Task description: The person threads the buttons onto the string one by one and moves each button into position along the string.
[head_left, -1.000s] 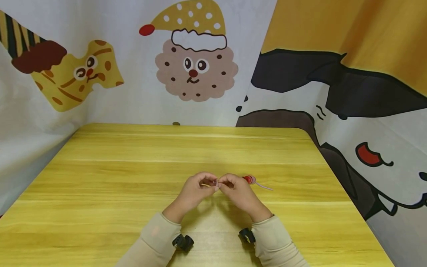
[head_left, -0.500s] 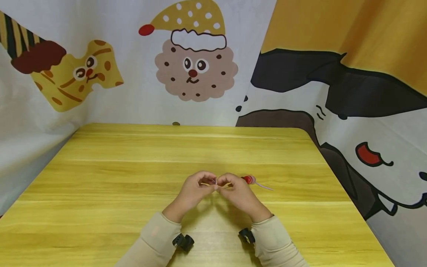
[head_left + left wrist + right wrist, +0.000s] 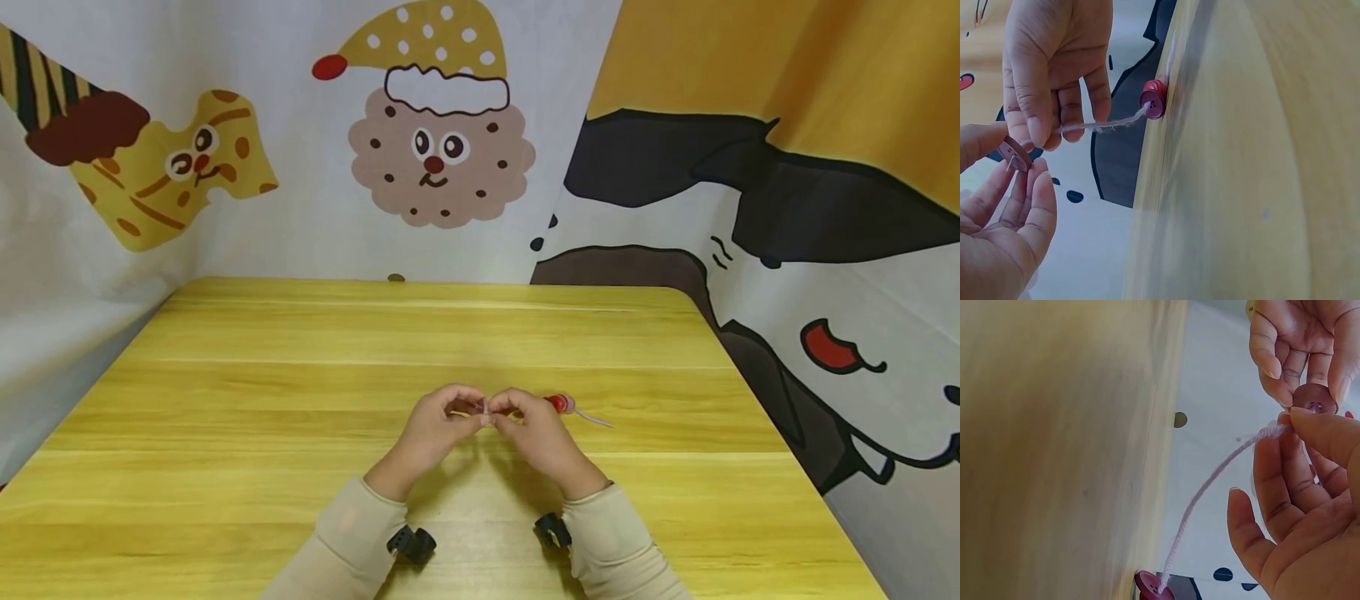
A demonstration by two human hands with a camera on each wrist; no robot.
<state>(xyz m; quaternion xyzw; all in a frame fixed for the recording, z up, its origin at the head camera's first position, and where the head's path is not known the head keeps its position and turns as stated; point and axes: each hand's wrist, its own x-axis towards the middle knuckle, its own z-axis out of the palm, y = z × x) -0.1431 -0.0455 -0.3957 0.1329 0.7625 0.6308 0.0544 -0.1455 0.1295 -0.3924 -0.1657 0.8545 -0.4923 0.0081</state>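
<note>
My left hand [image 3: 435, 429] pinches a dark red button [image 3: 1015, 154] by its edge between thumb and fingers. Close against it, my right hand [image 3: 538, 427] pinches a pale pink yarn [image 3: 1210, 474] near its end, between thumb and forefinger. In the left wrist view a short bit of yarn shows at the button's holes. From the right fingertips the yarn runs in a curve to several red and pink buttons [image 3: 560, 404] threaded together on the table, just beyond the right hand. The yarn's other end trails out to the right of that stack.
The wood-grain table [image 3: 300, 333] spreads around both hands. A printed cartoon curtain [image 3: 300, 208] hangs behind it and along its sides. Dark wrist cameras [image 3: 411, 545] sit at both beige sleeves [image 3: 356, 529].
The fingertips have shifted only slightly, staying together at the button. The threaded buttons on the table have not moved.
</note>
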